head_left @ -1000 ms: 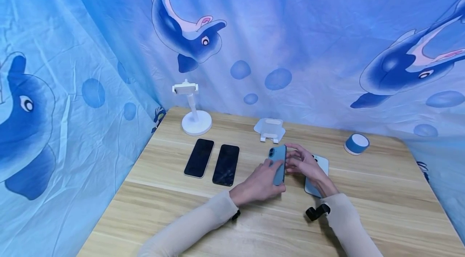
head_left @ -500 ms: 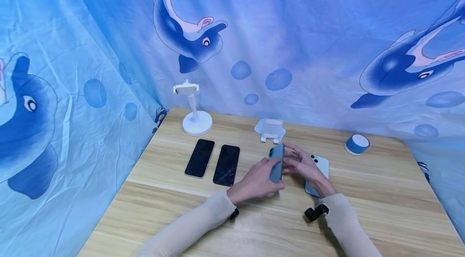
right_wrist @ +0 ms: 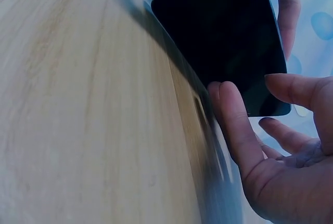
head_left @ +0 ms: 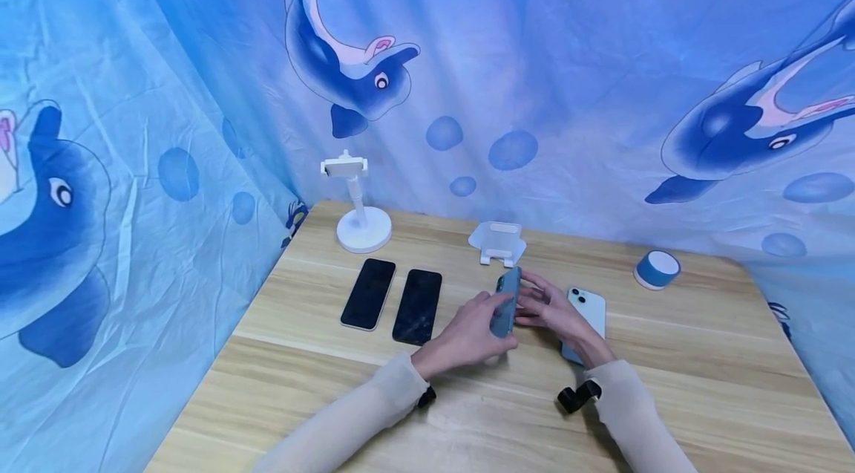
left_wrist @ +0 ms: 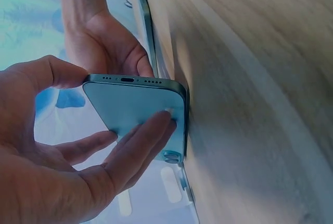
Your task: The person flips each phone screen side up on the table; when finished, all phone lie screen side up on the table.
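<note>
In the head view, my left hand [head_left: 465,332] grips a blue-green smartphone [head_left: 504,304] above the table, thumb at its bottom corner. Across its back, with the camera lenses at the far end, lie other fingers in the left wrist view. My right hand [head_left: 557,318] is at its other side. The right wrist view shows the dark screen [right_wrist: 223,36] tilted steeply, with my right thumb and fingertips spanning it near the top end. A pale smartphone [head_left: 591,308] lies camera side up, partly hidden under my right wrist.
Two black-screened smartphones, one [head_left: 369,295] beside the other [head_left: 417,307], lie to the left. A white round-based phone stand [head_left: 364,230] is at the back left. Behind my hands sits a small white phone holder [head_left: 501,243]. A blue-and-white cylinder [head_left: 657,269] stands at the back right.
The blue-green phone has turned from showing its broad back to standing more on edge, shifting slightly left. Both hands have moved slightly left with it.
</note>
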Motion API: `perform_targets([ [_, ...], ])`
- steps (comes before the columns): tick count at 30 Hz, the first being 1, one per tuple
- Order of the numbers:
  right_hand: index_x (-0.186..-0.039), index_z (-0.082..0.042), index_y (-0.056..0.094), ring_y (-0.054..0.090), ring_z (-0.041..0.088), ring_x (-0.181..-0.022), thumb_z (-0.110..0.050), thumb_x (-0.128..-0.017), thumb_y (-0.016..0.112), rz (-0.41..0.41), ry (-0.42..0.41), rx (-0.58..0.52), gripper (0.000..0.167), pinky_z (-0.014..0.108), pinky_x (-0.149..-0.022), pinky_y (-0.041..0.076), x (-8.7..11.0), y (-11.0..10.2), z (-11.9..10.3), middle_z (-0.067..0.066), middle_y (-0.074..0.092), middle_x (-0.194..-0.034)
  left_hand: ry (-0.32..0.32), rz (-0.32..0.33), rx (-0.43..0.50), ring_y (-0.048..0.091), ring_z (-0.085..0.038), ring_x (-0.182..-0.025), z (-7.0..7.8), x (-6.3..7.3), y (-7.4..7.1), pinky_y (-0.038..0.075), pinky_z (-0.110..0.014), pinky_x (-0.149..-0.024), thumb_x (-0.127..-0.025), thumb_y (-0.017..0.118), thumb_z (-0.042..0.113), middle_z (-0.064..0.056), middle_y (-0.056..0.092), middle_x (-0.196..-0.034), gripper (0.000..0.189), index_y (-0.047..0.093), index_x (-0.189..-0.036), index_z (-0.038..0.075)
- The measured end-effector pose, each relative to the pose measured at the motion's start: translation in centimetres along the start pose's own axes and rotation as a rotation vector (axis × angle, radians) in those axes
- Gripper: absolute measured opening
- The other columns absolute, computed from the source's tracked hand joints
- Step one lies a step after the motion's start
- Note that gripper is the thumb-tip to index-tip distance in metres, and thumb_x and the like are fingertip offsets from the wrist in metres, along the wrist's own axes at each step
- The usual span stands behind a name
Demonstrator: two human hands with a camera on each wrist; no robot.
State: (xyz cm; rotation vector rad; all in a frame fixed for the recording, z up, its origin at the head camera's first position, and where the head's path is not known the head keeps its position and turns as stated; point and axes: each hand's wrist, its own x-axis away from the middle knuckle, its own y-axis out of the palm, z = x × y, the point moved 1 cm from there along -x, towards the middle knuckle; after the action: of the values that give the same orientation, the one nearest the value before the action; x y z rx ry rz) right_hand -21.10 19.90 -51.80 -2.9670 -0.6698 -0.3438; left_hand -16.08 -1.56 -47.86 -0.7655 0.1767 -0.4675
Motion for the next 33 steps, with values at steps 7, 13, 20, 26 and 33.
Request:
perform_targets([
  [7, -0.167, -0.010, 0.017, 0.072, 0.022, -0.111, -0.023, -0.109, 0.056, -0.012, 0.006, 0.010, 0.072, 0.040, -0.097, 0.059, -0.4, 0.3, 0.2, 0.034, 0.037, -0.160, 0.016, 0.020, 0.039, 0.056, -0.011, -0.085, -0.5, 0.1, -0.4, 0.047, -0.021, -0.070, -0.087, 0.079, 0.030, -0.007, 0.062, -0.115, 0.077, 0.048, -0.155, 0.015],
  [13, -0.167, -0.009, 0.019, 0.073, 0.024, -0.111, -0.027, -0.108, 0.057, -0.014, 0.006, 0.010, 0.072, 0.039, -0.097, 0.060, -0.9, 0.7, 0.3, 0.034, 0.040, -0.158, 0.027, 0.044, 0.121, 0.066, -0.013, -0.087, -0.9, 0.2, -0.7, 0.051, -0.019, -0.071, -0.086, 0.079, 0.023, -0.009, 0.065, -0.120, 0.074, 0.049, -0.153, 0.011],
  [20, -0.166, -0.009, 0.023, 0.073, 0.029, -0.114, -0.028, -0.107, 0.060, -0.012, -0.004, 0.027, 0.072, 0.039, -0.096, 0.060, -1.2, 1.1, -0.1, 0.034, 0.045, -0.152, 0.016, 0.063, 0.212, 0.072, -0.011, -0.087, -1.1, 0.7, -1.2, 0.055, -0.016, -0.071, -0.085, 0.078, 0.016, -0.010, 0.065, -0.120, 0.072, 0.051, -0.151, 0.007],
  [26, -0.165, -0.012, 0.028, 0.072, 0.035, -0.114, -0.029, -0.106, 0.061, -0.003, 0.001, 0.078, 0.070, 0.039, -0.093, 0.061, -1.3, 1.5, -0.5, 0.032, 0.048, -0.148, -0.004, 0.074, 0.234, 0.072, -0.009, -0.086, -1.4, 0.8, -1.3, 0.056, -0.017, -0.071, -0.086, 0.079, 0.014, -0.007, 0.065, -0.115, 0.069, 0.052, -0.150, 0.008],
  [33, -0.162, -0.012, 0.035, 0.075, 0.027, -0.102, -0.018, -0.103, 0.065, 0.039, -0.003, 0.128, 0.066, 0.037, -0.087, 0.062, -1.8, 1.8, -0.5, 0.028, 0.055, -0.136, -0.023, 0.088, 0.287, 0.070, -0.012, -0.083, -1.7, 0.9, -1.7, 0.056, -0.021, -0.069, -0.085, 0.077, 0.012, -0.014, 0.068, -0.112, 0.066, 0.055, -0.146, 0.006],
])
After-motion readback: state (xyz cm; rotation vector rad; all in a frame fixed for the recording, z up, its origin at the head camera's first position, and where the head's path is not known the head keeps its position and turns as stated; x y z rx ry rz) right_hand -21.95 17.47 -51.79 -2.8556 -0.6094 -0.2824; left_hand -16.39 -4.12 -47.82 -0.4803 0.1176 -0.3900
